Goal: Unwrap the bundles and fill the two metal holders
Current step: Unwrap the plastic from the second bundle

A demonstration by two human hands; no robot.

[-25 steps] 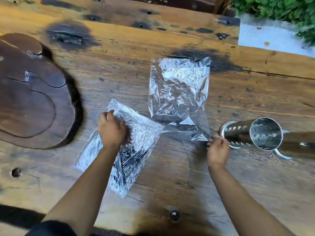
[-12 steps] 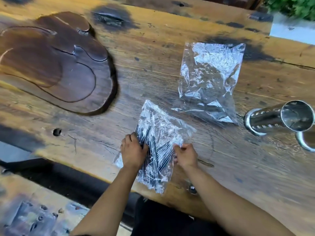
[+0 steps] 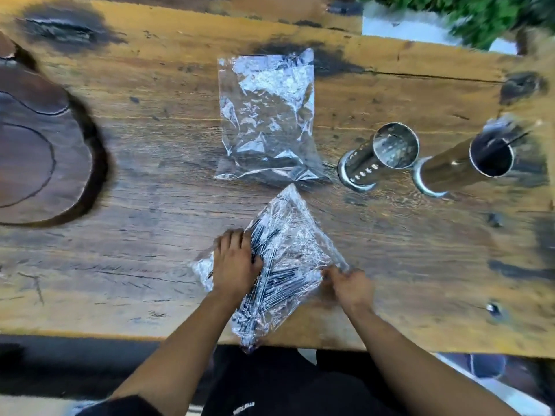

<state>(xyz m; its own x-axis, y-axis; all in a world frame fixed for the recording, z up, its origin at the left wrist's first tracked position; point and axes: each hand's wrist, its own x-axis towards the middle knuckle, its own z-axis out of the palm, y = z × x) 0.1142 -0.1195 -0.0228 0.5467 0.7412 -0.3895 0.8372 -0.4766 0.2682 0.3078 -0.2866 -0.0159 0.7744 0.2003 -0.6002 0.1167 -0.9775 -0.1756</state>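
Observation:
A clear plastic bundle of thin black sticks [image 3: 285, 259] lies tilted at the table's near edge, its lower end hanging over it. My left hand [image 3: 234, 262] presses flat on the bundle's left side. My right hand [image 3: 350, 285] pinches the wrap at the bundle's right edge. A second crinkled plastic bag [image 3: 267, 115] lies flat beyond it. Two metal holders stand upright to the right: a perforated one [image 3: 378, 157] and a smooth one [image 3: 462, 163] with something thin and dark inside.
A dark round wooden slab [image 3: 39, 145] rests on the wooden table [image 3: 135, 235] at the left. A screw head [image 3: 492, 309] sits near the front right edge. Green foliage [image 3: 480, 16] lies beyond the table's far right.
My right hand came from near the perforated holder to the bundle, which now lies nearer the table's front edge. The view swung right, showing both holders.

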